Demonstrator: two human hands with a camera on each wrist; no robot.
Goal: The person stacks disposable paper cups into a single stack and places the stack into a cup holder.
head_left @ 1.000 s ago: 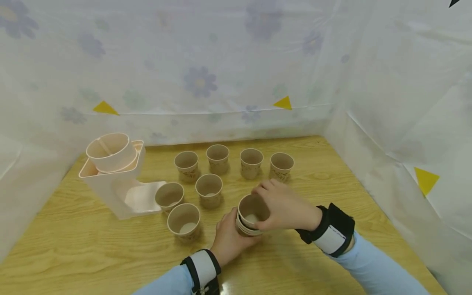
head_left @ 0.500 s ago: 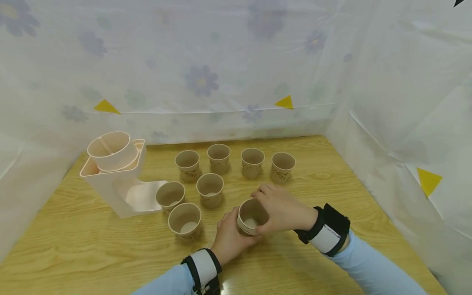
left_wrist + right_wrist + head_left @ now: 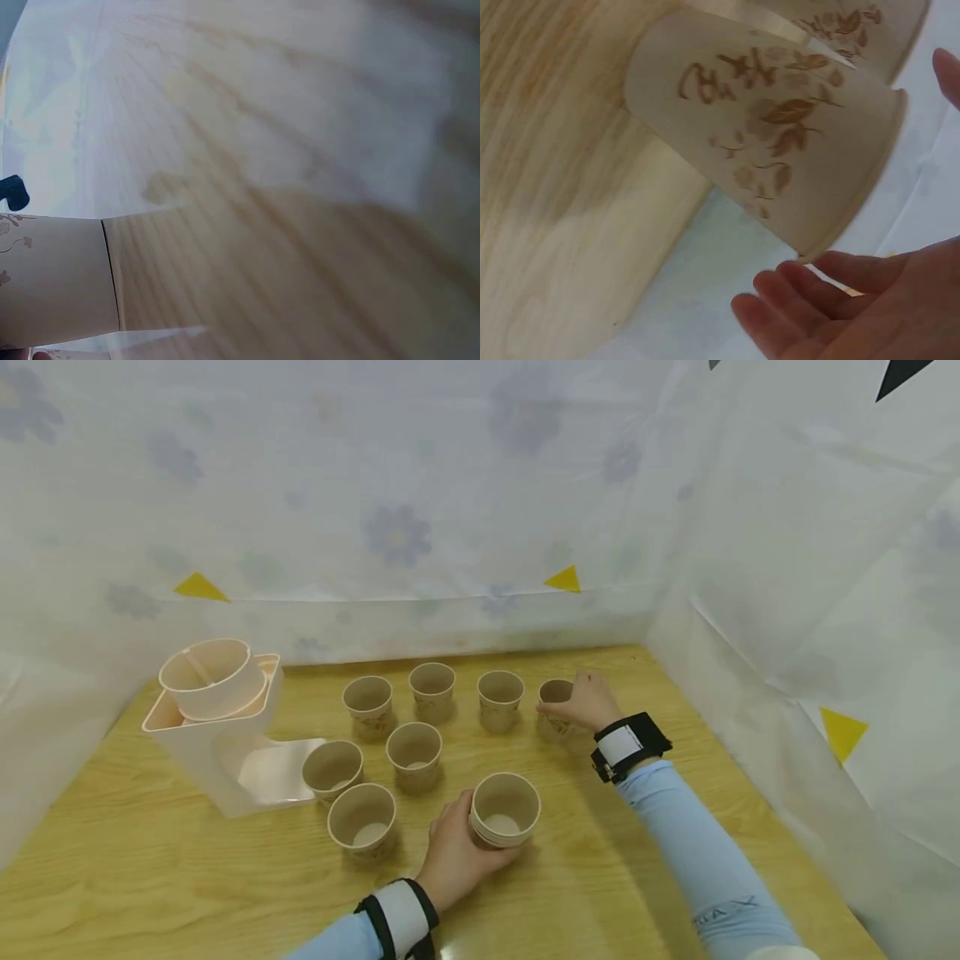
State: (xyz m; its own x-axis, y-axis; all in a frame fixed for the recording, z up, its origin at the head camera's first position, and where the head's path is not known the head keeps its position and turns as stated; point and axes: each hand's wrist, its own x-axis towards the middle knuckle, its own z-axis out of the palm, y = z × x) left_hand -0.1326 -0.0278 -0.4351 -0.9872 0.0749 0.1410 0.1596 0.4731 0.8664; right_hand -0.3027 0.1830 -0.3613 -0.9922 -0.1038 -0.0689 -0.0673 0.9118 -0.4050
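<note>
My left hand (image 3: pixel 457 856) grips the side of a stack of nested beige paper cups (image 3: pixel 501 837), its fingers and thumb around the lower part. At the right end of the back row, my right hand (image 3: pixel 592 700) reaches over a single upright paper cup (image 3: pixel 555 692), overlapping its right side. In the right wrist view, the fingers (image 3: pixel 780 300) lie right at the rim of that cup (image 3: pixel 757 135), which bears brown leaf prints, while the thumb stands apart from it. A printed cup (image 3: pixel 52 285) also shows at the edge of the left wrist view.
Several more single paper cups stand upright, among them a back-row cup (image 3: pixel 500 700) and a front-left cup (image 3: pixel 363 822). A pale pink stand (image 3: pixel 247 760) with a round container (image 3: pixel 213 685) on top sits at left. White floral sheeting (image 3: pixel 397 535) encloses the wooden table (image 3: pixel 187 877).
My right hand has let go of the stack and moved away to the far right cup. The left hand still holds the stack, and the upper cup now sits down inside it.
</note>
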